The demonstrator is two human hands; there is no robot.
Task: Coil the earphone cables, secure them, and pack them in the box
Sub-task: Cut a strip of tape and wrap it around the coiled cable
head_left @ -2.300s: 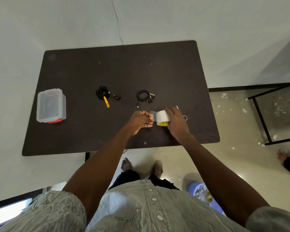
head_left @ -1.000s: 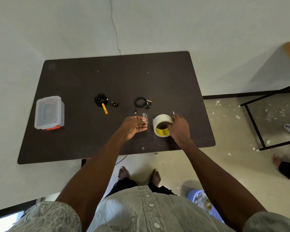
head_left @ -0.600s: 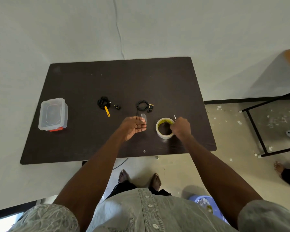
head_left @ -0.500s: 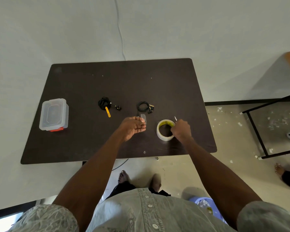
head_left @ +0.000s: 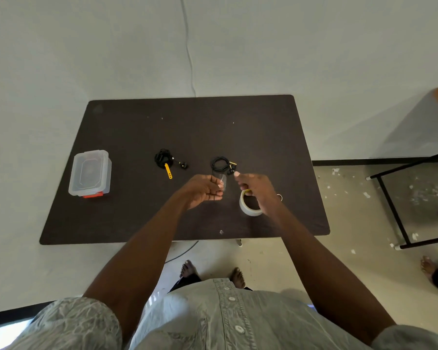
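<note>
The left hand (head_left: 204, 190) is raised palm-up over the dark surface (head_left: 137, 218), its fingertips pinching a short strip of clear tape (head_left: 221, 180) that stands up from them. The right hand (head_left: 257, 189) is just beside it, fingers curled and thumb forward near the strip; whether it grips anything cannot be told. Under the right wrist a roll of tape (head_left: 248, 207) lies flat, white with yellow on its inner rim, and a small metal ring (head_left: 279, 197) shows just right of the hand.

Just beyond the hands lies a coiled black earphone cable (head_left: 219, 164) with its plug and buds at its right side, no tie visible on it. Further left lies a second coiled black earphone cable (head_left: 163, 159), bound with a yellow strap (head_left: 168, 171), one bud trailing to its right. Near the left edge of the surface, well apart from both coils, stands a clear plastic box (head_left: 90, 176) with its lid on and a red latch at the near end.
</note>
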